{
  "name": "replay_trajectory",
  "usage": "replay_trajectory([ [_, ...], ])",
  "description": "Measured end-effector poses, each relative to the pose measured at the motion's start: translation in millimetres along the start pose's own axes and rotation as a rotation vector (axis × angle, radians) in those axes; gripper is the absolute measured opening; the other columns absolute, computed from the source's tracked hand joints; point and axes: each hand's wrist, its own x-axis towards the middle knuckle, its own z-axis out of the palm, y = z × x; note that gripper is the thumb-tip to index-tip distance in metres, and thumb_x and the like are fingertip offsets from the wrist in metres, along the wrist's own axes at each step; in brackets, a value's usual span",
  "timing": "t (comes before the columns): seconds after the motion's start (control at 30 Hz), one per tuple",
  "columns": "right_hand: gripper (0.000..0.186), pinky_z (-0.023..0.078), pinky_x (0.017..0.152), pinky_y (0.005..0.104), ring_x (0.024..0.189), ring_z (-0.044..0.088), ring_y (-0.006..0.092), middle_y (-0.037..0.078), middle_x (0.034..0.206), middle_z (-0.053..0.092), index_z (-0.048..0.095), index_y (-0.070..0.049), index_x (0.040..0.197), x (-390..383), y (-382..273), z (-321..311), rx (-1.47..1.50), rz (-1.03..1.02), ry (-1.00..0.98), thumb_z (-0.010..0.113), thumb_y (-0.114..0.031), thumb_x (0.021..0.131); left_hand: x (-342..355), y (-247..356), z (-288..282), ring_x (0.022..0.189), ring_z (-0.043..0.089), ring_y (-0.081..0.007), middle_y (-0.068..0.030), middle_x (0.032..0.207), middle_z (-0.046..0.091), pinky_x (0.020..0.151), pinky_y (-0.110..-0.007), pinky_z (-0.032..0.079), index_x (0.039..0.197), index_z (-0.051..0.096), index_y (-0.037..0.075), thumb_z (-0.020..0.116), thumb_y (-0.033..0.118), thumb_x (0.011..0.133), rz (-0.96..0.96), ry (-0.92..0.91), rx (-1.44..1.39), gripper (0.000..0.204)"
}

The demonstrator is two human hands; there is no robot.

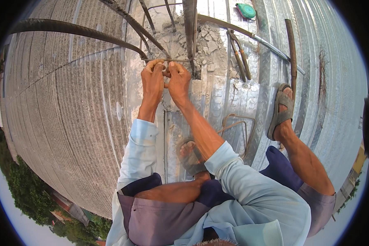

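Both hands are close together at a thin horizontal steel tie bar that runs between upright rebars. My left hand is closed, thumb and fingers pinched near the bar's left part. Beside it, my right hand is closed too, its thumb tip just under the bar. What the fingertips pinch is too small to make out. A thick ribbed rebar slants in from the left to the bar's left end. Another upright rebar stands at its right end, with broken concrete rubble around the base.
Orange-handled pincers lie right of the rubble, and a green tape measure sits farther back. Bent steel stirrups, a rusty bar, a metal tube and thin wires rest on the corrugated roof.
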Motion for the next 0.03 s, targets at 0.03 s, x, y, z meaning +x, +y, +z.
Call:
replay_trajectory([
  [0.03, 0.029, 0.047, 0.054, 0.0248, 0.073, 0.061, 0.0108, 0.004, 0.087, 0.063, 0.067, -0.001, 0.101, 4.5, 7.3, -3.5, -0.007, 0.017, -0.01, 0.051, -0.026, 0.107, -0.5, -1.8, -1.0, 0.1, 0.067, -0.0218, -0.0156, 0.112, 0.066, 0.058, -0.031, 0.055, 0.127, 0.06, -0.003, 0.053, 0.029, 0.102, -0.002, -0.001, 0.002, 0.041],
])
